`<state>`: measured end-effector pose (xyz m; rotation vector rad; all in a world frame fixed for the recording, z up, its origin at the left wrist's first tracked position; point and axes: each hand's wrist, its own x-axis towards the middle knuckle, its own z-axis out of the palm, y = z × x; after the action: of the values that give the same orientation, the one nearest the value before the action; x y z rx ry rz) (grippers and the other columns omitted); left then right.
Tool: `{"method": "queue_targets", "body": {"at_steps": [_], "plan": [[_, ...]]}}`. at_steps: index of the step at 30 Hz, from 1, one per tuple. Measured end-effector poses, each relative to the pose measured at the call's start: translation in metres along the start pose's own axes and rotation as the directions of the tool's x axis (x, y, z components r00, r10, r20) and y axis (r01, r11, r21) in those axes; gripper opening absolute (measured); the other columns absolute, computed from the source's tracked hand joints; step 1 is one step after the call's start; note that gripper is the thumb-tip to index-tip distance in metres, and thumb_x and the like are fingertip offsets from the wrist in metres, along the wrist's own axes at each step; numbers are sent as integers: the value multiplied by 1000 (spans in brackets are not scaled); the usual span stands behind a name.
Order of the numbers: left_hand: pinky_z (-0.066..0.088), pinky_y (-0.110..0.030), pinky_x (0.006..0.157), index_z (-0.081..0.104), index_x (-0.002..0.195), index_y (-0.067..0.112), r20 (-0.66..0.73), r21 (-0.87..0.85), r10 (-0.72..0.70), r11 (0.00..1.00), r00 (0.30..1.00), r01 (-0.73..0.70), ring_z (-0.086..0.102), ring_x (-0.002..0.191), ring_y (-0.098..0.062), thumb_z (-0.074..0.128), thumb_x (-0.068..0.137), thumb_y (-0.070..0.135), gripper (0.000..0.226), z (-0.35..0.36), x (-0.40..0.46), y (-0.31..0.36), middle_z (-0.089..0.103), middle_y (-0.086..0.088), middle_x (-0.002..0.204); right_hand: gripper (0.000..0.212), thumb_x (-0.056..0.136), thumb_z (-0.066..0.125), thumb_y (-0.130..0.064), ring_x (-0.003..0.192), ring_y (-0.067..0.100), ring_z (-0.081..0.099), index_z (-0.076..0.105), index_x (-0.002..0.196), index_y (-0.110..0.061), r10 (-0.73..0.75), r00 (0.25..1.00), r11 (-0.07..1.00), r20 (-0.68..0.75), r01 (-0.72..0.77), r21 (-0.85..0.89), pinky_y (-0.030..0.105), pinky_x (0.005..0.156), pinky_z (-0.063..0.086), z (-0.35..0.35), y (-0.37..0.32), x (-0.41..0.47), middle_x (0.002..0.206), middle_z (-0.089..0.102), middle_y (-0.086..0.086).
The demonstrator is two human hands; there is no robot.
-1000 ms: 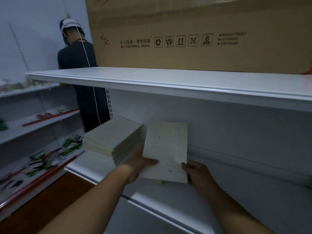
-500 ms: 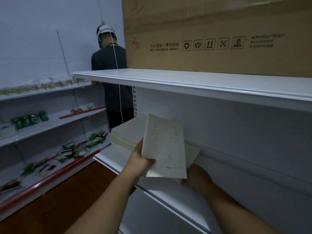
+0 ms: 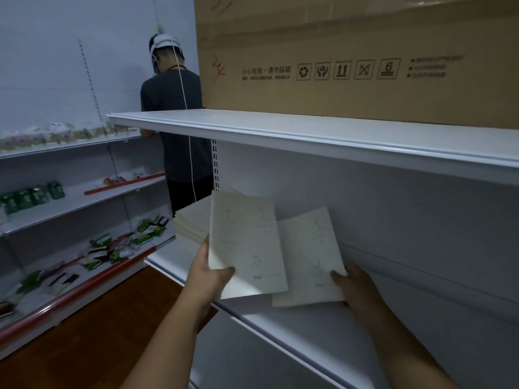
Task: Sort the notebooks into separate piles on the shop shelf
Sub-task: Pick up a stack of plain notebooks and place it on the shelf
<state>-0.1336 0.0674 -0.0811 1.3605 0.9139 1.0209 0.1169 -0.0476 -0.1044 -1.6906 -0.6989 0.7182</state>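
My left hand (image 3: pixel 209 277) grips a cream notebook (image 3: pixel 247 245) by its lower left corner and holds it tilted above the white shelf (image 3: pixel 303 329). To its right, my right hand (image 3: pixel 355 284) pinches a second cream notebook (image 3: pixel 309 259) at its lower right corner, low over the shelf. The left notebook overlaps the left edge of the right one. Behind them at the left end of the shelf lies a stack of cream notebooks (image 3: pixel 191 223), partly hidden by the held one.
An upper white shelf (image 3: pixel 309 136) juts out overhead with a big cardboard box (image 3: pixel 351 57) on it. A person in a dark shirt (image 3: pixel 174 122) stands at the far left end. Side shelves (image 3: pixel 75 197) hold green packets.
The one bundle held in both hands has split into two notebooks: my left hand lifted one up and left, my right hand drew the other out to the right. The view swung left.
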Motion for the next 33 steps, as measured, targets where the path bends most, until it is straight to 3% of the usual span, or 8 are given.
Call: {"method": "queue_targets", "body": {"at_steps": [4, 7, 11, 15, 20, 23, 27, 33], "plan": [[58, -39, 69, 38, 138, 39, -56, -56, -10, 998, 998, 7, 61, 97, -22, 59, 81, -15, 81, -12, -1, -2, 60, 4, 107, 25, 95, 50, -12, 84, 19, 58, 58, 113, -27, -33, 998, 975, -56, 45, 220, 28, 65, 40, -20, -8, -16, 100, 64, -2], [56, -47, 84, 38, 139, 39, -2, -45, -29, 999, 1000, 29, 61, 105, -26, 60, 80, -14, 83, -2, -3, -6, 62, 0, 115, 25, 95, 49, -11, 83, 16, 58, 59, 108, -30, -54, 998, 952, 13, 48, 303, 27, 63, 37, -14, -12, -26, 97, 66, -6], [51, -33, 87, 38, 140, 33, 77, -73, -42, 996, 996, 48, 61, 104, -17, 61, 86, -1, 67, 24, -6, -12, 63, 5, 114, 27, 93, 53, -11, 84, 17, 63, 60, 116, -25, -89, 995, 975, 36, 80, 209, 26, 59, 45, 14, -6, -33, 102, 68, -1], [55, -37, 86, 39, 138, 31, 151, -117, -88, 987, 985, 106, 61, 107, -22, 70, 79, 1, 72, 31, -11, -21, 62, -2, 118, 24, 89, 59, -11, 83, 18, 67, 63, 109, -25, -164, 985, 984, 56, 159, 84, 30, 51, 53, 34, -4, -39, 96, 69, -1], [54, -49, 89, 48, 121, 44, 170, -133, -109, 982, 979, 133, 59, 111, -29, 66, 79, -8, 70, 19, -14, -29, 63, -5, 119, 19, 91, 59, -26, 82, 0, 62, 62, 103, -39, -252, 960, 952, 123, 269, -149, 19, 72, 48, 50, -6, -39, 84, 64, -23], [52, -56, 88, 48, 130, 41, 131, -160, -114, 978, 985, 135, 65, 105, -32, 59, 81, -13, 73, 3, -12, -31, 68, -5, 115, 22, 93, 50, -42, 74, 9, 63, 66, 103, -31, -209, 978, 956, -14, 202, -214, 26, 76, 48, 50, -3, -20, 79, 67, -12], [55, -49, 84, 50, 128, 36, 46, -157, -114, 980, 992, 120, 67, 100, -27, 54, 83, -17, 69, -14, -8, -28, 70, -1, 107, 65, 89, 51, -53, 119, 28, 53, 41, 139, -12, -44, 998, 869, -54, 12, -495, 29, 96, 40, 63, -2, 1, 131, 52, 14], [55, -49, 87, 48, 126, 39, 61, -122, -102, 987, 993, 109, 66, 101, -25, 54, 85, -15, 68, -24, -2, -24, 69, 0, 111, 65, 74, 73, -41, 104, 24, 62, 53, 125, -6, 79, 994, 905, -72, -102, -413, 22, 75, 45, 68, -2, 11, 122, 61, 11]]}}
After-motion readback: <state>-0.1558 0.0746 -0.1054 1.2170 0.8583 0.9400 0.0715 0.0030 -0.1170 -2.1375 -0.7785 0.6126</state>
